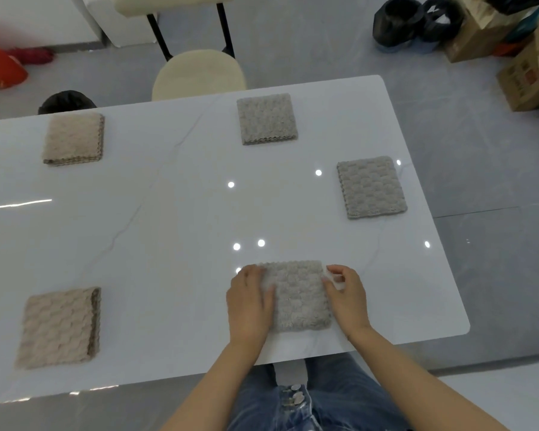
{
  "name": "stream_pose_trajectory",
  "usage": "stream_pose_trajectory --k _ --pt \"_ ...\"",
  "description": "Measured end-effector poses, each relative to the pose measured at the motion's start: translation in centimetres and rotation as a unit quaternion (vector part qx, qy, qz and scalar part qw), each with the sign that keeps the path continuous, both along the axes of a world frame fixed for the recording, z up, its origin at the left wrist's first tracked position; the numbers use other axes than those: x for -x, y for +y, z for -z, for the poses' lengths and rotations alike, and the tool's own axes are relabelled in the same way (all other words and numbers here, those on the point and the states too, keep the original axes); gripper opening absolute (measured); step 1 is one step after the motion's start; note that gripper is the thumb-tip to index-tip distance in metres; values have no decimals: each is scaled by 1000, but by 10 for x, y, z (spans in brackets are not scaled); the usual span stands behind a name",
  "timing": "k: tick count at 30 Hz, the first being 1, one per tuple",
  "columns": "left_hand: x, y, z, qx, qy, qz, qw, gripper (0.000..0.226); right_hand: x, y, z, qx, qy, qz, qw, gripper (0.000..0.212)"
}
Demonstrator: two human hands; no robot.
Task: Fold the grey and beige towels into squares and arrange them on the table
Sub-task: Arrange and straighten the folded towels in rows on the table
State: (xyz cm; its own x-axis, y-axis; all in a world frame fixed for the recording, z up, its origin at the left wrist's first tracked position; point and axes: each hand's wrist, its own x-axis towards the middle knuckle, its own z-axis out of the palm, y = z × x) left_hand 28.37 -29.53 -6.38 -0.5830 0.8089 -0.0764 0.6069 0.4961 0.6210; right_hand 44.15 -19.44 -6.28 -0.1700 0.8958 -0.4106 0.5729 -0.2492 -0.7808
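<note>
**Both hands on near grey towel, four folded squares spread around**

Near edge: person's lap in jeans (318, 405) sits just under the desk (175, 231) rim. Both forearms cross that edge onto the top.

Near grey towel (296, 295): folded square, flat on the desk, close to the near edge, right of centre. Left hand (249, 301) lies flat on its left side, fingers straight, pressing down. Right hand (346, 293) sits at the right edge, fingers curled, pinching the towel's upper right corner. Thin strip of bare top between towel and near rim.

Near-left: beige towel (59, 328), folded square, layered edges facing right. Well apart from the hands, wide bare gap between.

Mid-right: second grey towel (372, 186), folded, slightly rotated, near the desk's right edge with a narrow margin.

Centre of the desk is open glossy white, light spots reflected, faint veining.

Far centre: third grey towel (266, 118), folded, layered edge facing the person, just inside the far rim.

Far-left: second beige towel (73, 138), folded, also close to the far rim.

Beyond the far edge: cream chair (199, 73) pushed near the desk. Floor at far right holds black bags (414, 21) and cardboard boxes (523, 79); red item (0, 66) on the floor at far left.
</note>
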Motion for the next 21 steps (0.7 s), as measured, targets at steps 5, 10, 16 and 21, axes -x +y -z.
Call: stream_pose_trajectory --k 5,10,16,21 --pt "-11 -2 34 78 121 242 959 46 -13 -13 15 -182 -128 -331 917 49" --pt "-15 -4 47 152 90 217 960 54 -15 -18 37 -159 -246 -421 858 57" --pt "-14 4 38 161 26 215 963 55 -10 -14 31 -112 -191 -415 882 62" --pt "-6 -7 -6 36 -150 65 986 58 -24 -21 4 -78 -68 -228 968 52"
